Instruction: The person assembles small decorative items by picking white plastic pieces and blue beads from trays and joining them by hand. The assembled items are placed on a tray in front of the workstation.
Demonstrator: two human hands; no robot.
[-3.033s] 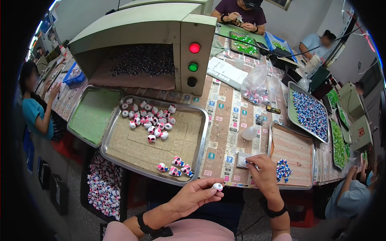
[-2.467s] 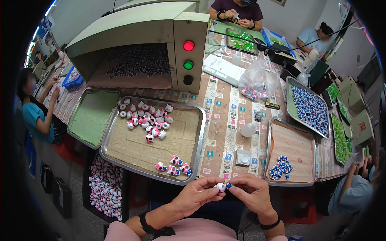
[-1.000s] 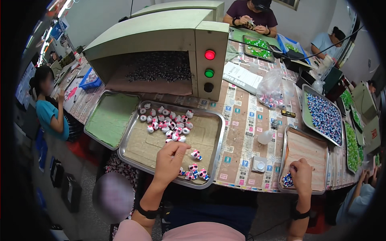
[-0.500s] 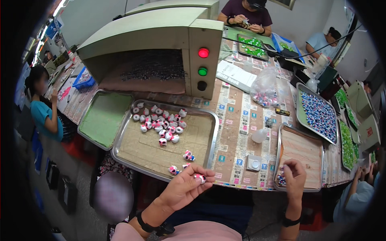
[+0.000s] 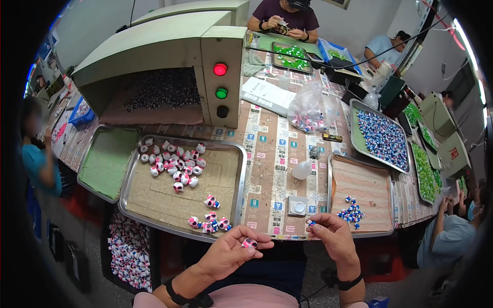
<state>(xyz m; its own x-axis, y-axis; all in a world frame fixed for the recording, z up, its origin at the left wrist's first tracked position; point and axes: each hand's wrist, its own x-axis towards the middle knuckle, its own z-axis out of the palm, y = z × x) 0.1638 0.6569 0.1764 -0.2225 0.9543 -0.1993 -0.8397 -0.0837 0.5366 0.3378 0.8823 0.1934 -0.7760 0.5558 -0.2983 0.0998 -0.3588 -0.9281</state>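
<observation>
- Held between the thumb and fingers of the left hand (image 5: 228,252), a white-and-pink head piece (image 5: 249,243) is gripped lightly, with a dark patch seen on it.
- By the fingertips of the right hand (image 5: 335,237), a small blue piece (image 5: 311,223) is pinched; its exact shape is too small to be told.
- Both hands are placed in front of the body, near the table edge, and the two pieces are held apart, not touching.
- Between the two lined trays, a square block with a white round cup (image 5: 298,205) is set; what is inside cannot be told.
- In the tan-lined tray (image 5: 164,203), loose heads (image 5: 178,164) are gathered at the far part, and a few pieces with blue (image 5: 211,226) are grouped near the close right corner.
- In the orange-lined tray (image 5: 354,177), small blue pieces (image 5: 352,213) are spread in the near part.
- As a judgement, the step seems to be a fitting of the small piece to the head: the head should be held firmly but not squeezed, the small piece should be pinched by its edge, and both should be aligned straight before any pressing.
</observation>
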